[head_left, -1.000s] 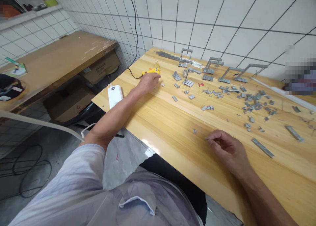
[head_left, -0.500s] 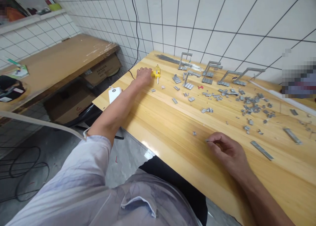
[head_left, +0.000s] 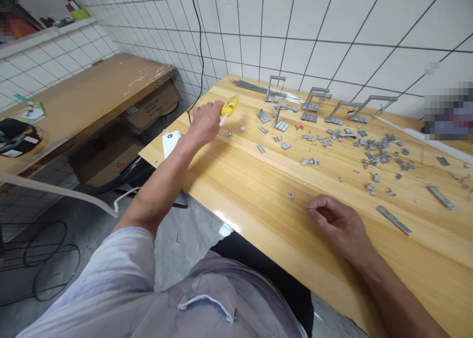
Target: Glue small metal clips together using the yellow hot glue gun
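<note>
Near the far left part of the table, my left hand is closed around a yellow glue gun, whose nozzle end points up and away from me. A white part sticks out below its yellow body. My right hand rests on the table with thumb and forefinger pinched. A small thin dark tip shows between those fingertips; most of it is hidden. Just left of that pinch lies a small grey metal piece.
Bent metal brackets stand along the wall side beside a bundle of thin wires. Loose metal pieces are strewn at the right. A flat metal strip lies beside my right hand. A white device sits by the left edge.
My left hand has lifted the glue gun off the table and drawn it slightly left and toward me, tilting it. My right hand has barely moved.
</note>
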Motion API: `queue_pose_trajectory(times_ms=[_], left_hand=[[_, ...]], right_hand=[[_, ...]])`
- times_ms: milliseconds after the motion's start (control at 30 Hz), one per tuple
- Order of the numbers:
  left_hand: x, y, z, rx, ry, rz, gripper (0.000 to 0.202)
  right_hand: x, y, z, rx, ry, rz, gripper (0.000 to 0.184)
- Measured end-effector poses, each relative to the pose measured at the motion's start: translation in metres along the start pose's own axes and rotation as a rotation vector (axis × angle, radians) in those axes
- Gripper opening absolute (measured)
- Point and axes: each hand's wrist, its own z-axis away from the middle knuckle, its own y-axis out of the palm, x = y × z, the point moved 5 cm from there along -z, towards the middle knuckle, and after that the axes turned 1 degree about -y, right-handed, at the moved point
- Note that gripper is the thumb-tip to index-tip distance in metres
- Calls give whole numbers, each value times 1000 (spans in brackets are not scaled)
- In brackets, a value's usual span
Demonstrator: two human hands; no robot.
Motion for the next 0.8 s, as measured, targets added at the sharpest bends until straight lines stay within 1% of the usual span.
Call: queue_pose_trajectory(times_ms=[67,133,200,267,367,533,800], left_hand=[[-13,1,34,57,38,-44,51],[-23,8,62,115,17,-72,57],[-28,19,81,157,-4,-86,61],[-32,28,91,171,4,-93,66],[-32,35,95,167,10,-92,67],[-33,41,94,184,24,-70,65],[-39,41,93,207,39,-108,64]], right_hand=[[1,1,0,1,2,-3,17],[2,1,0,-1,4,3,17],[3,1,0,-2,1,17,15],[4,0,0,-6,-10,32,14],[5,-1,0,-17,-31,41,14],[5,-2,0,-30,-55,41,13],[0,0,2,-8,-28,19,11]])
